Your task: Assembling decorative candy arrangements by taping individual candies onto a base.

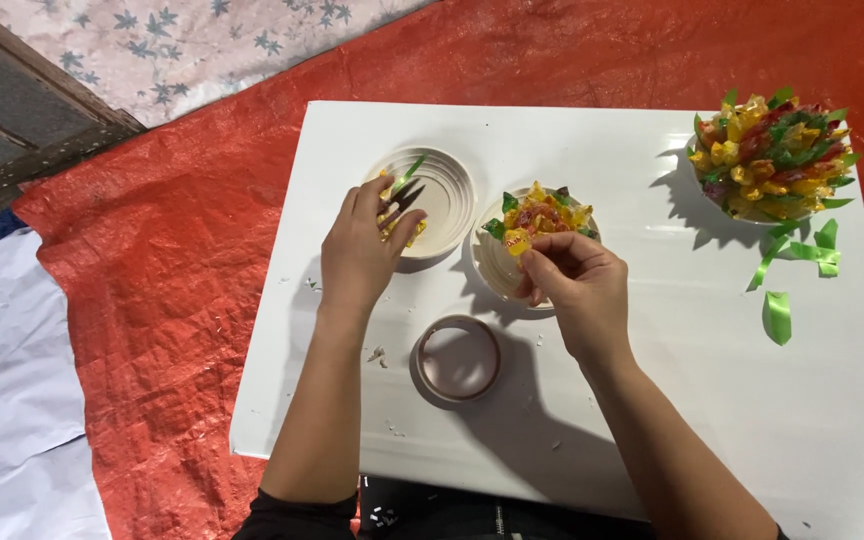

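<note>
My left hand reaches into a shallow white bowl and its fingers pinch a thin dark stick with a green leaf at its tip; a few yellow sweets lie in that bowl. My right hand holds a yellow wrapped sweet between thumb and fingers, against a small white cup filled with wrapped sweets and green leaves. A roll of clear tape lies on the white tabletop between my forearms.
A finished bouquet of red, yellow and green wrapped sweets stands at the far right corner. Green ribbon pieces lie below it. The low table stands on a red tarp, with white sheeting to the left.
</note>
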